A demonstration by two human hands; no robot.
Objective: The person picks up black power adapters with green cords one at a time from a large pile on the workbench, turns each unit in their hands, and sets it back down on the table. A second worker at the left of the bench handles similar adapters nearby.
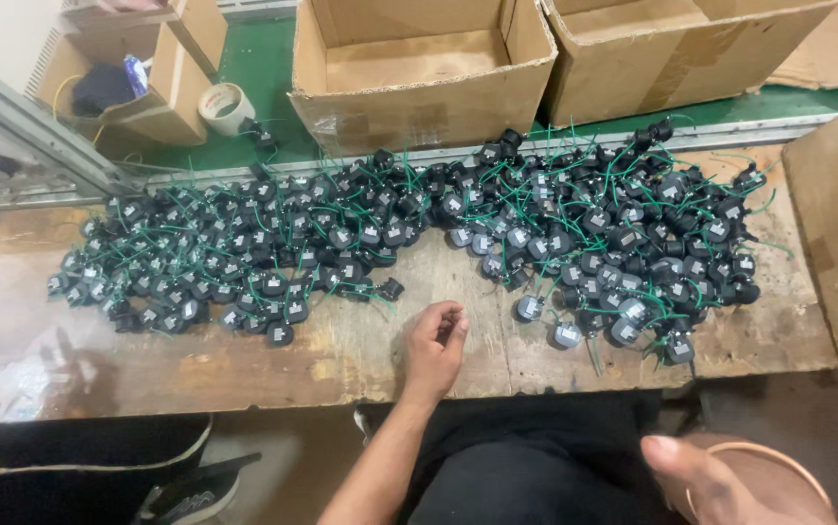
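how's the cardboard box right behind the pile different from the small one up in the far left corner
The big cardboard box is wide, sits upright with flaps open, and looks empty. The small cardboard box is narrower, sits angled, and holds dark and blue things. A tape roll lies between them. Both are plain brown cardboard, standing beyond the workbench.

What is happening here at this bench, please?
A person sits at a worn wooden bench covered with many small black parts with green wires. The left hand rests on the bench, fingers curled, near the parts. The right hand is low, at a round copper-coloured ring. Open cardboard boxes stand behind.
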